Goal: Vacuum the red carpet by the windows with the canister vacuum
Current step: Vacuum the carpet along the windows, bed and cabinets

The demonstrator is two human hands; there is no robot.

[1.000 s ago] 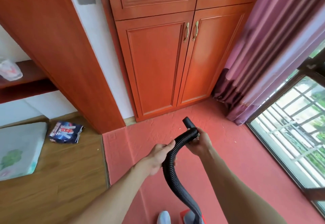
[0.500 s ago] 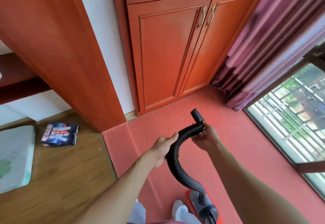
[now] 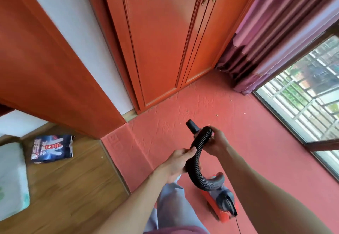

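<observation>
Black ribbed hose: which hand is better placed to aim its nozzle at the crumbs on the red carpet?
Right, probably. The right hand grips the black ribbed hose just behind its short black nozzle, nearest the crumbs; the left hand holds it lower down.

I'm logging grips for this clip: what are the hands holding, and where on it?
Both hold the black ribbed vacuum hose: the left hand grips it mid-length, the right hand grips its upper end just behind the nozzle.
</observation>
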